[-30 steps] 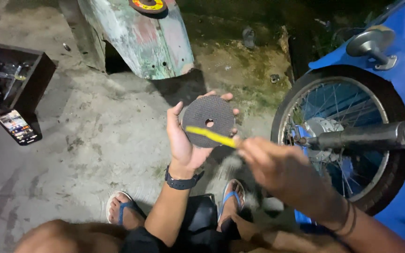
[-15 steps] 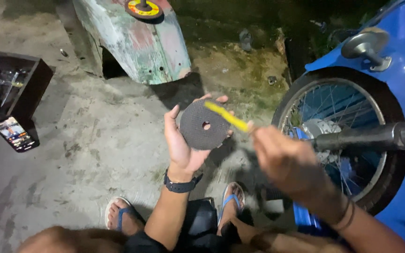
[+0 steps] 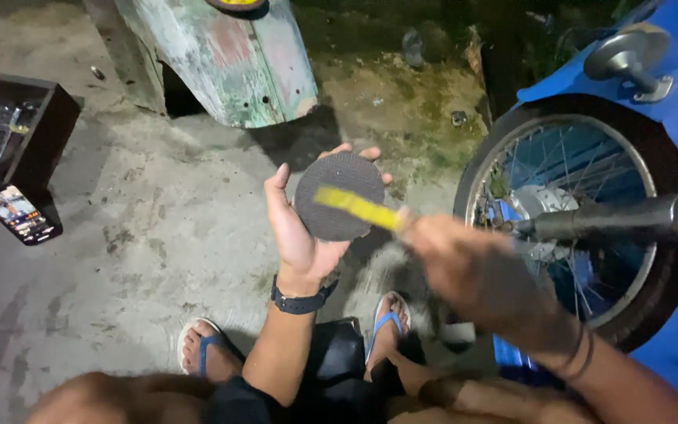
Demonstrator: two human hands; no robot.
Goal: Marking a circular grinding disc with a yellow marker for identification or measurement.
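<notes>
My left hand (image 3: 296, 228) holds a dark round disc (image 3: 337, 195) upright in its palm, fingers curled around the rim. My right hand (image 3: 472, 271), blurred with motion, grips a yellow-handled brush (image 3: 355, 207) whose tip lies across the disc's face. A black watch sits on my left wrist. Both hands hover above my knees and my blue flip-flops (image 3: 386, 326).
A blue motorbike's spoked rear wheel (image 3: 574, 228) and dark exhaust pipe (image 3: 621, 220) stand at the right. A dark open toolbox (image 3: 9, 137) and a phone (image 3: 21, 214) lie on the concrete at the left. A weathered green panel (image 3: 221, 59) leans at the top.
The disc has turned so its centre hole no longer shows. My right hand and the brush have swept left and down across the disc's face.
</notes>
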